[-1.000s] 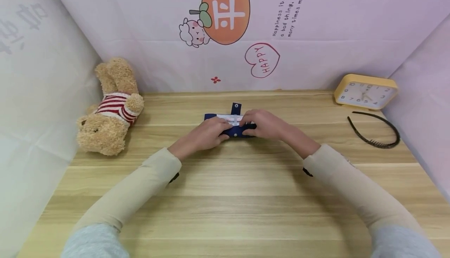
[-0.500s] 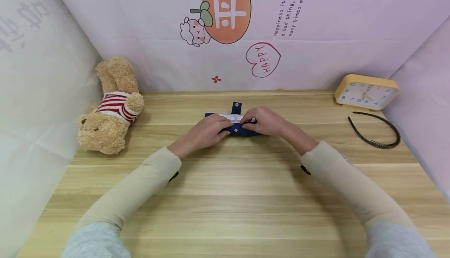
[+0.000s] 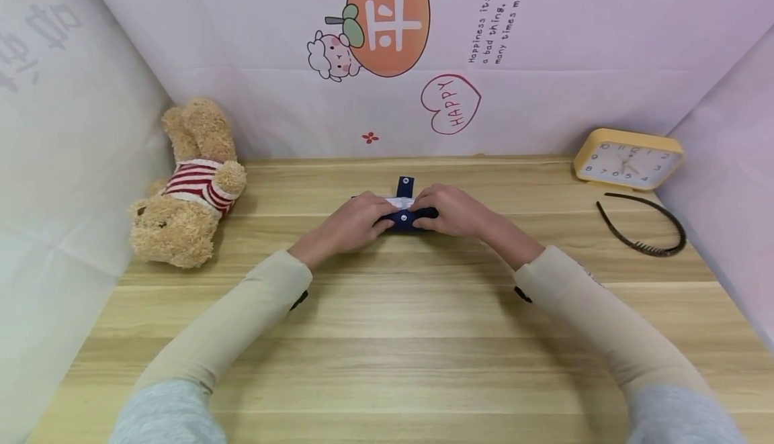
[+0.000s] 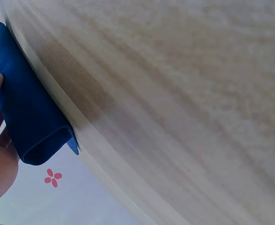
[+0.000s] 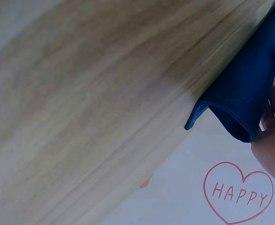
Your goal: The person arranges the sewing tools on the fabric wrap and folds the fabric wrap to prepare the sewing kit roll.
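Observation:
A navy blue fabric pouch with a metal snap lies near the table's back edge. Its strap, with a second snap, points toward the back wall. A narrow white strip shows between the folded-over blue front and the strap. My left hand grips the pouch's left part, thumb on the near side and fingers over the top. On the right part, my right hand holds it in the same way. Both wrist views show the blue cloth curled into a tube with an open end.
A teddy bear in a striped shirt lies at the left wall. At the back right stands a yellow alarm clock, with a black headband in front of it. A printed white cloth covers the back wall.
The pouch's near side has been rolled away from the person, and its snap has moved toward the strap. Less of the white strip shows. Both hands have shifted slightly with the cloth.

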Motion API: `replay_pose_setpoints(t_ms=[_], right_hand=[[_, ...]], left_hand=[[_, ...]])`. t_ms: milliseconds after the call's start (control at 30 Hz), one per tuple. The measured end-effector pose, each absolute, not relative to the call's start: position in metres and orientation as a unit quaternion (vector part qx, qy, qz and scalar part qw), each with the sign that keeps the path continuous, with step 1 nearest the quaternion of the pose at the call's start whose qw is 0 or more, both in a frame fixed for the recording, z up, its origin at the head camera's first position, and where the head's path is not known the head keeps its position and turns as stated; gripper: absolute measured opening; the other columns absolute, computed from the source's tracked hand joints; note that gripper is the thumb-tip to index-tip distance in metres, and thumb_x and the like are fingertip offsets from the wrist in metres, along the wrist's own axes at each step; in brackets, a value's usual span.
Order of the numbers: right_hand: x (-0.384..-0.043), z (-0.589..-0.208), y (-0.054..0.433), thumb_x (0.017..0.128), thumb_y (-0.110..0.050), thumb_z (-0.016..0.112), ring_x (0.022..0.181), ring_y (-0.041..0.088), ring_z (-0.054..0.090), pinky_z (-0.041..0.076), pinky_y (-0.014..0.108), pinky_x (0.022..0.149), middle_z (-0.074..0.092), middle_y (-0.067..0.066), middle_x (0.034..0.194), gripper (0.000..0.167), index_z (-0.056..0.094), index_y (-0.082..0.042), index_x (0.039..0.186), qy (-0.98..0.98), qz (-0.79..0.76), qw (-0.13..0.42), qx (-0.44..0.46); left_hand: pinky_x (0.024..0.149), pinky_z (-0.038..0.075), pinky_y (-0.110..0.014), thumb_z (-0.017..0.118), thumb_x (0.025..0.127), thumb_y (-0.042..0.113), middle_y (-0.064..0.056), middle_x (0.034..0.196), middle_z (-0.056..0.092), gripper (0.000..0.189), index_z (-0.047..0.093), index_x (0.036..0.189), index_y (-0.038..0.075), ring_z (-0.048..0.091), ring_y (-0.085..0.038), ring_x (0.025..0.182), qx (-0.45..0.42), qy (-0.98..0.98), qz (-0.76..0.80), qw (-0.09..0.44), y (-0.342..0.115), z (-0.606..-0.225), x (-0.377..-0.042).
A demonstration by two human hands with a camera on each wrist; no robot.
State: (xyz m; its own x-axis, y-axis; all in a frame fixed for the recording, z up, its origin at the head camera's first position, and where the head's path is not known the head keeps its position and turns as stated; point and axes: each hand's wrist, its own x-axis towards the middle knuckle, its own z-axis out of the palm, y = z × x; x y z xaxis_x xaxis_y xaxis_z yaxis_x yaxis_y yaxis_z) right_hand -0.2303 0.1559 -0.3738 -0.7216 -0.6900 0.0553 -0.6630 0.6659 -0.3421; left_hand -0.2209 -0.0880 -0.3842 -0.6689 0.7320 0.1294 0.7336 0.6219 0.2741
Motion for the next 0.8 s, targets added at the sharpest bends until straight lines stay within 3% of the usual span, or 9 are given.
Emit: replay_pose_setpoints(t_ms=[367,800], right_hand=[[-0.24,-0.376,0.155,0.099,-0.019,0.068,0.112,0.027,0.066,0.05,0.046,0.099,0.072,0.012,0.118,0.027,0.074,-0.003,0.12,0.908,-0.19,0.055,-0.369],[-0.25,-0.38,0.157,0.103,-0.018,0.061,0.11,0.03,0.064,0.052,0.046,0.092,0.066,0.018,0.124,0.033,0.067,0.003,0.129,0.912,-0.239,0.114,-0.312]], left_hand=[[0.099,0.049,-0.035,0.069,0.098,0.009,-0.011,0.119,0.069,0.022,0.075,0.117,0.0,0.06,-0.025,0.112,-0.427,-0.885,-0.171,0.073,-0.085,-0.383,-0.22],[0.104,0.046,-0.036,0.072,0.097,0.017,-0.014,0.125,0.065,0.039,0.066,0.131,-0.002,0.056,-0.027,0.118,-0.411,-0.898,-0.138,0.071,-0.083,-0.388,-0.226]])
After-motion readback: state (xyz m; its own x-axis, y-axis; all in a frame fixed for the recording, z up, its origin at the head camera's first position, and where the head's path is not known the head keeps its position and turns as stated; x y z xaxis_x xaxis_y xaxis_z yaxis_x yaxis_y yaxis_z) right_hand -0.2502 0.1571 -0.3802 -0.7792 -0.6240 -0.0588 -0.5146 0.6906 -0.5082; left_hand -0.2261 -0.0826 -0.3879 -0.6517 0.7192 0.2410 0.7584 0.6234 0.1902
